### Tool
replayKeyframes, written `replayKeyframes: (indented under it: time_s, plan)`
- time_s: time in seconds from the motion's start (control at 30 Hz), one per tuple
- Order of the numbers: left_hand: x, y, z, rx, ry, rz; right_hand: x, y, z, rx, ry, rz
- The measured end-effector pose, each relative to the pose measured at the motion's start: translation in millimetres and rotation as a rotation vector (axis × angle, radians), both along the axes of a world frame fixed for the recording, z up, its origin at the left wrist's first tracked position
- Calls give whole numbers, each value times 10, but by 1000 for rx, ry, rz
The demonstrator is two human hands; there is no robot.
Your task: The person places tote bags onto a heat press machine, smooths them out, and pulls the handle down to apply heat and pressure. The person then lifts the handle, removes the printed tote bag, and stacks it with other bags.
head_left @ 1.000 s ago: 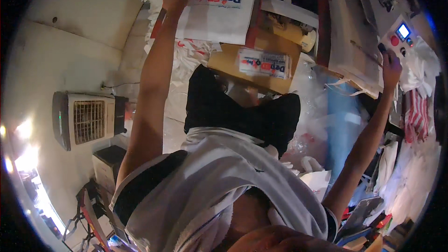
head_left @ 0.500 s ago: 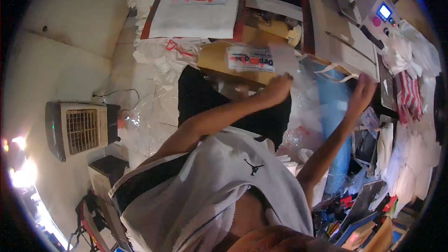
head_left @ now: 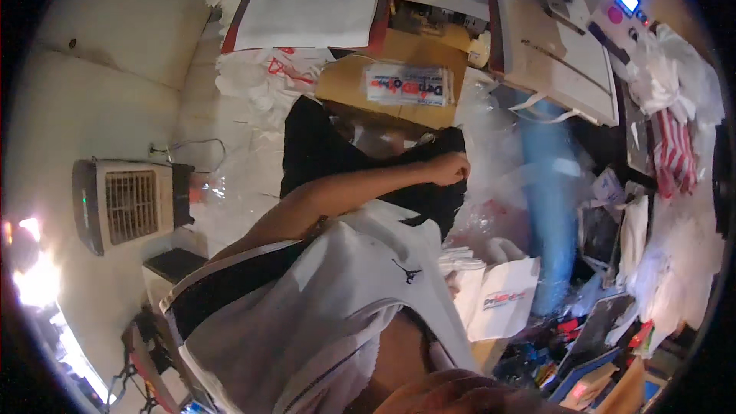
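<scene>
My left hand (head_left: 449,169) is closed in a loose fist over the knee of my black shorts (head_left: 313,142), with nothing showing from its fingers. Beyond it stands a brown cardboard box (head_left: 345,92) carrying a printed white sheet (head_left: 406,84). Most of my right arm is out of sight. A small patch of skin beside the stacked white cloth bags (head_left: 462,261) may belong to my right hand, but its fingers are hidden. A printed white bag (head_left: 510,299) stands against that stack. White handles (head_left: 548,113) hang off the edge of a pale board (head_left: 563,69).
A printed white bag (head_left: 310,8) lies on a red-edged board at the far left. The machine at far right has a lit screen (head_left: 628,0). A tall blue cylinder (head_left: 548,207) stands at my right. An air cooler (head_left: 132,203) is near the left wall.
My left hand has drawn back from the box to my knee. My right hand has left the white handles and dropped mostly out of sight. The printed bag beside the stack now shows.
</scene>
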State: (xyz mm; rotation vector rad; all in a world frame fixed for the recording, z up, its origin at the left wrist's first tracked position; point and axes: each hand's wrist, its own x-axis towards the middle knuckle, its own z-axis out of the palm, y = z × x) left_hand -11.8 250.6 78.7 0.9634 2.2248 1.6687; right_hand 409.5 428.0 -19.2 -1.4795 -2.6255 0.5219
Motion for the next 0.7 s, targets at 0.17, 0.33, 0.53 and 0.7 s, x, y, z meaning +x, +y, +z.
replayKeyframes:
  time_s: [0.17,0.33,0.53,0.7]
  plan:
    - [-113,-26,274,-75,-146,-50,-19,346,179,-34,-38,22]
    - [49,-54,581,-82,-667,-46,-1169,554,1499,43,478,116]
    - [310,-82,1423,169,-1684,-879,-2567,-234,3216,-138,1070,115]
    - [-71,-731,2653,737,-1236,-439,-3000,-639,3744,-348,1220,414]
